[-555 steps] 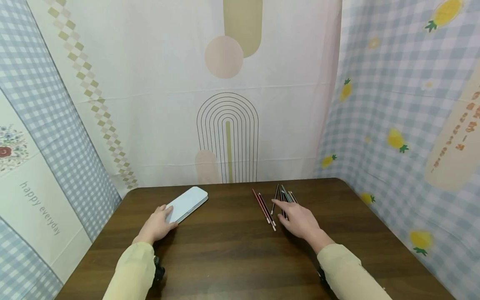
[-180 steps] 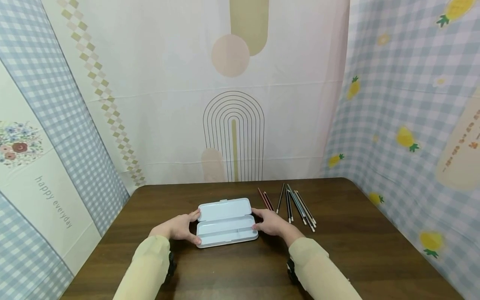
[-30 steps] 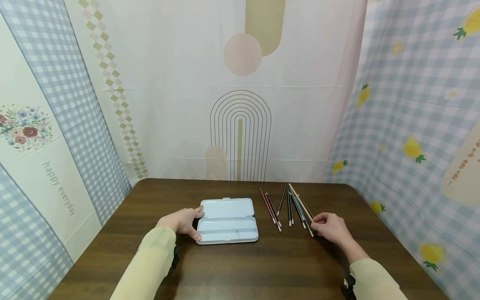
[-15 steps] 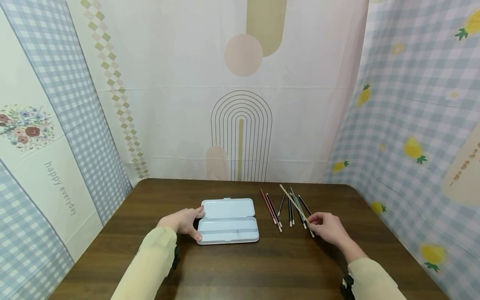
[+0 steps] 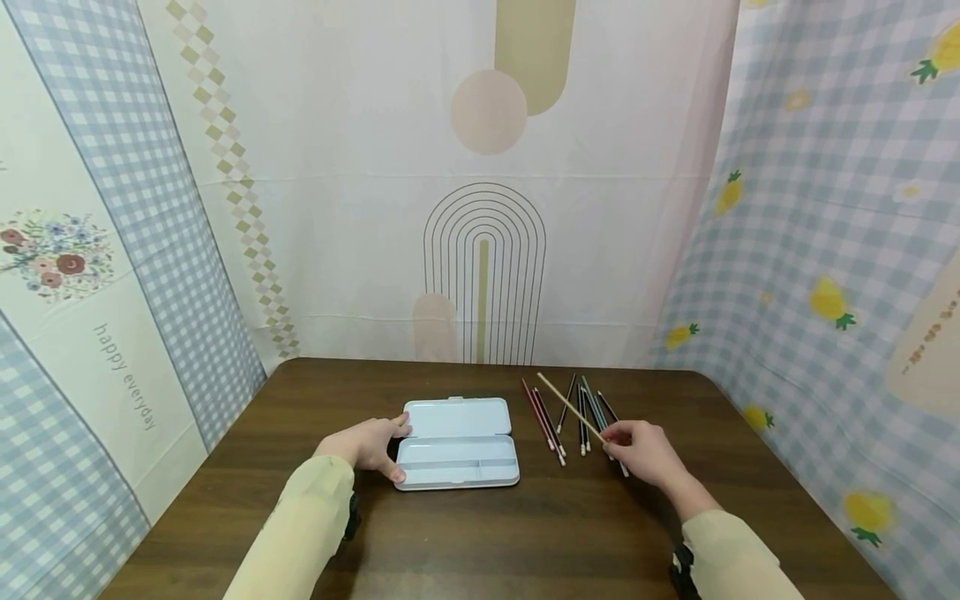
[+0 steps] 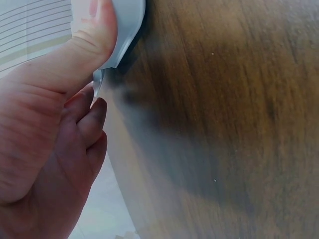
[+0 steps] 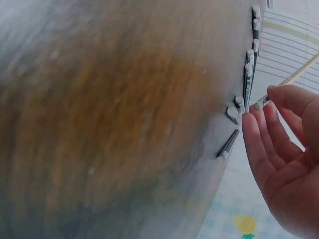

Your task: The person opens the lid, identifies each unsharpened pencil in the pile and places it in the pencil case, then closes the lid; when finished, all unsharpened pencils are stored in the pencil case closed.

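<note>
A light blue pencil case (image 5: pixel 457 417) lies unfolded on the table, its lid toward the back and its divided tray toward the front. My left hand (image 5: pixel 363 443) holds its left end, thumb at the tray's corner and fingers by the lid. The left wrist view shows that thumb (image 6: pixel 99 30) on the case. Between thumb and fingertips, my right hand (image 5: pixel 647 452) pinches a pale wood-coloured pencil (image 5: pixel 566 402) near its eraser end. That pencil slants up to the left over several dark pencils (image 5: pixel 582 421). The eraser (image 7: pixel 258 105) shows at my fingertips in the right wrist view.
Several reddish and dark pencils (image 5: pixel 540 417) lie between the case and my right hand, white eraser ends toward me. The dark wooden table (image 5: pixel 450 542) runs back to a printed cloth (image 5: pixel 337 250). A checked cloth (image 5: pixel 780 250) hangs at the right.
Earlier the closed case lay at the left; it was moved to the middle and opened. Over the last second my right hand has swung the pale pencil left across the others.
</note>
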`<state>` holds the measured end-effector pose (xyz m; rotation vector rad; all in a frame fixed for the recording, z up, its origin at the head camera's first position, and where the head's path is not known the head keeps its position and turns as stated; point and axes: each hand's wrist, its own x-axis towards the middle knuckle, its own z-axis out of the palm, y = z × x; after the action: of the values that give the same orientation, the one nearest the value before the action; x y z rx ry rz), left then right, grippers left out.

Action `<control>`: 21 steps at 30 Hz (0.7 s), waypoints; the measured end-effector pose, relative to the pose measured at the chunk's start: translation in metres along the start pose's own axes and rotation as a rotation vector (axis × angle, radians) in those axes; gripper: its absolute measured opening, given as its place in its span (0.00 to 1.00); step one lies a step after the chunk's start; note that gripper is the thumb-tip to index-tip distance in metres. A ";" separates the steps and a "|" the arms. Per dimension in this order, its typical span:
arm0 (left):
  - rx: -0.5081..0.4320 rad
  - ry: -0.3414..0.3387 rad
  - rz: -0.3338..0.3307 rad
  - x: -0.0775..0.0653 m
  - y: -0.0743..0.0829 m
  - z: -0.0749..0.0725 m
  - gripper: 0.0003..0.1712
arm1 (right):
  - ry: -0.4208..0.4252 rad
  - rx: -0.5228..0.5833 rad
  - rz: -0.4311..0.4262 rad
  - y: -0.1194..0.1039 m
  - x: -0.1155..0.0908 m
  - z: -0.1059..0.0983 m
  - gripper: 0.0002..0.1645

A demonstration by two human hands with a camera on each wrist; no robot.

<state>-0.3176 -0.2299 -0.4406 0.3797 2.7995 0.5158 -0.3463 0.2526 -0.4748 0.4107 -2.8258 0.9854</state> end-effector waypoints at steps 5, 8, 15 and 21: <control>-0.001 -0.005 0.005 0.000 0.001 -0.001 0.56 | 0.005 -0.011 -0.013 -0.005 0.003 0.002 0.06; -0.003 -0.007 0.004 0.000 0.002 -0.001 0.56 | 0.003 -0.005 -0.012 -0.009 0.004 0.005 0.05; -0.007 -0.004 0.005 0.001 0.000 0.001 0.55 | -0.020 -0.019 -0.022 -0.019 0.009 0.014 0.05; -0.008 -0.002 0.009 0.000 -0.001 0.001 0.56 | -0.044 -0.031 -0.051 -0.027 0.012 0.022 0.05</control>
<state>-0.3180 -0.2301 -0.4416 0.3909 2.7942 0.5287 -0.3502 0.2162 -0.4733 0.5051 -2.8504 0.9323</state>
